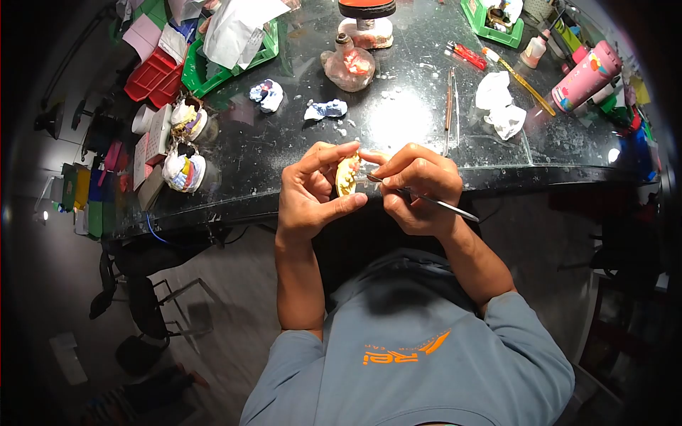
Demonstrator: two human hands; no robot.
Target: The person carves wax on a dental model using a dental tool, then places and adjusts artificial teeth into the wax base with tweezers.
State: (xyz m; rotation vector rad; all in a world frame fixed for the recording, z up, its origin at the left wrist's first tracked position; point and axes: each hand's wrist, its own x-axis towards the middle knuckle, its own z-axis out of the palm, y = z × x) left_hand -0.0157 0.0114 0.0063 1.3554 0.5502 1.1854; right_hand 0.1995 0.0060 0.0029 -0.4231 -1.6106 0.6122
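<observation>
My left hand is closed round the edges of a small yellow dental cast, pinching it upright between thumb and fingers above the table's front edge. Pinkish patches show along the cast's right side. In my right hand is a slim metal carving tool, gripped like a pen. Its handle points down to the right, and its tip end lies close beside the cast; whether it touches cannot be made out. One fingertip of my right hand reaches the cast's upper edge.
Beyond my hands stand a glass spirit lamp and two bluish-white lumps. Mounted dental models and a green tray are at left. Slender tools, crumpled tissue, a red lighter and a pink bottle lie rightward.
</observation>
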